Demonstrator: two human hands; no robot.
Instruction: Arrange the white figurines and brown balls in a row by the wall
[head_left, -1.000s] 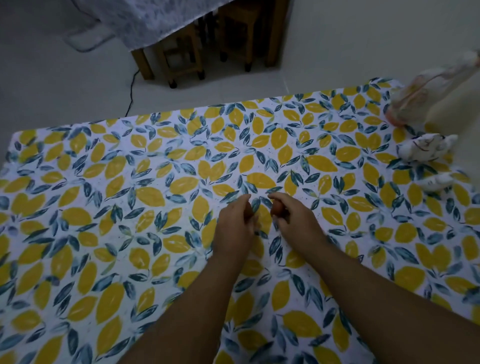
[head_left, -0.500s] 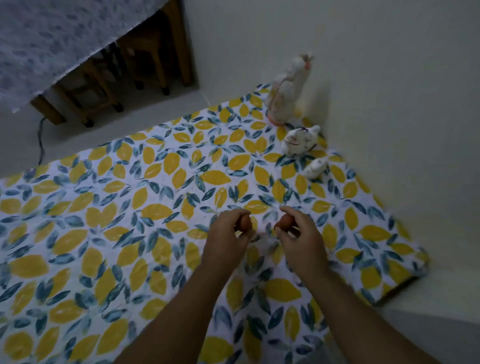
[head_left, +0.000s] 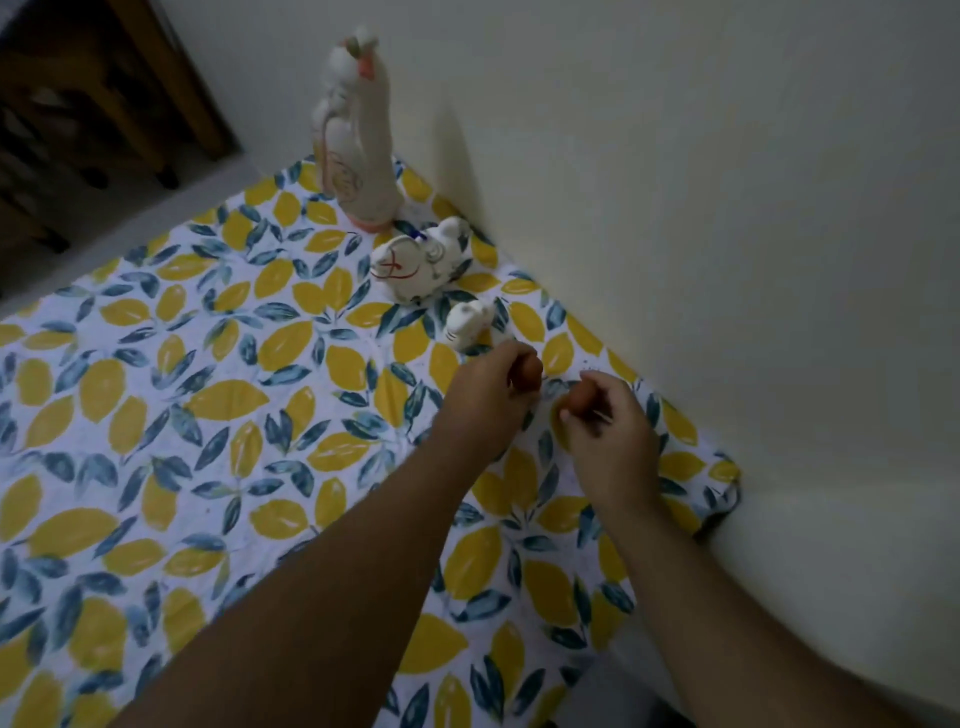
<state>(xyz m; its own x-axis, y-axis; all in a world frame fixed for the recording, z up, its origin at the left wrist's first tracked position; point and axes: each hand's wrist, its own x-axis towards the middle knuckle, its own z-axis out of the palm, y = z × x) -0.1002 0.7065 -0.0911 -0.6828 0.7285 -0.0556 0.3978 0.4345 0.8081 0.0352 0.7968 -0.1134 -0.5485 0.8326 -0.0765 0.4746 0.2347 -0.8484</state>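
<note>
Three white figurines stand in a row along the wall: a tall one (head_left: 358, 140) at the far end, a medium one (head_left: 421, 260) in front of it, and a small one (head_left: 465, 325) nearest me. My left hand (head_left: 485, 400) is shut on a brown ball (head_left: 530, 373) right beside the small figurine. To its right, my right hand (head_left: 613, 431) grips a second brown ball (head_left: 581, 397) close to the wall. Both balls are pinched at the fingertips just above the cloth.
A tablecloth (head_left: 208, 415) with yellow and blue leaves covers the surface. The pale wall (head_left: 727, 234) runs along its right side. The cloth's near right corner (head_left: 727, 478) ends by the wall. Dark wooden furniture legs (head_left: 130, 104) stand on the floor beyond.
Both hands have carried the brown balls from the middle of the cloth to the right, up to the row of figurines by the wall. My view has turned towards the wall.
</note>
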